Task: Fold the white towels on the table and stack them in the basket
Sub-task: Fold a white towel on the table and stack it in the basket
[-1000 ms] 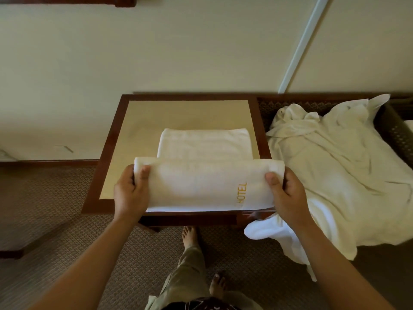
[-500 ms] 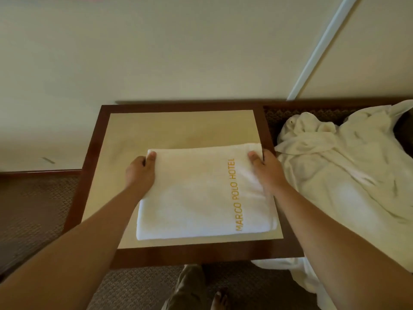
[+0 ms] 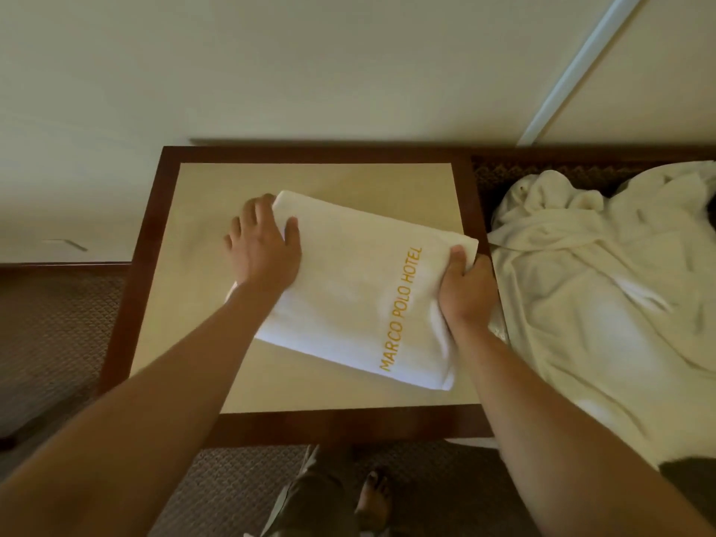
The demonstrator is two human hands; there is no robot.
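Head view: folded towel (image 3: 348, 288) lies skewed on the table (image 3: 310, 428), its right end over the table's right frame; gold "MARCO POLO HOTEL" lettering runs along near that end. L hand (image 3: 263, 246) sits on the far-left corner, fingers spread & reaching round the edge, thumb flat on top; whether the fingers are under the cloth, can't tell. R hand (image 3: 465, 292) clamps the right edge, thumb on top, fingers curled below; that edge looks bunched.

Step in hand, as I judge it: either a last fold or lifting the bundle toward the basket (image 3: 542, 164) at right; the basket is mostly buried under a loose white heap (image 3: 600, 296), prob. more towels, only its dark woven rim showing.

To do it well:
- get L fingers fully under the layers before lifting; a top-only pinch lets lower layers sag open;
- lift both ends level, w/ the cloth kept taut enough to hold the fold;
- ease the R squeeze; it creases the corner;
- the heap leaves no flat spot visible in the basket; shift it aside first, or the towel lands crooked;
- set down flat, edges squared.
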